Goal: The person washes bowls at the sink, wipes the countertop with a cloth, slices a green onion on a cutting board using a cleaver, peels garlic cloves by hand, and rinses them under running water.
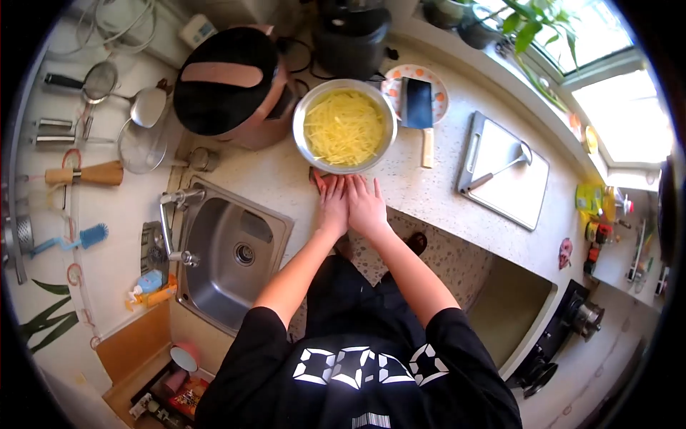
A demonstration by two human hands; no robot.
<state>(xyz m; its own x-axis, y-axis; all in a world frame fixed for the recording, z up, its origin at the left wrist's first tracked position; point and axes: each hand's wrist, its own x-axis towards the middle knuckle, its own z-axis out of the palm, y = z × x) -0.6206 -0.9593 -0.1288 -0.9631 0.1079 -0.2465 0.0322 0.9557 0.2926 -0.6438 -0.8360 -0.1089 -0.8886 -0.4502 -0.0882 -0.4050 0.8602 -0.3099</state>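
A metal bowl [299, 137] full of pale yellow shredded strips [344, 127], perhaps potato, stands on the counter. Just in front of it, my left hand [332, 204] and my right hand [366, 205] lie side by side at the counter's edge. Their fingers are stretched out toward the bowl, and neither hand holds anything I can see. Whether the fingertips touch the bowl, I cannot tell. Beside my left fingers is a small red thing [319, 180], mostly covered. To the right, a cleaver [416, 104] rests across a dotted plate [440, 94].
A steel sink [207, 236] with a faucet [168, 225] is at the left. Behind it stands a pink and black cooker [227, 89]. A cutting board [518, 189] with a ladle [511, 163] on it lies at right. Utensils hang on the left wall; a stove [550, 350] is lower right.
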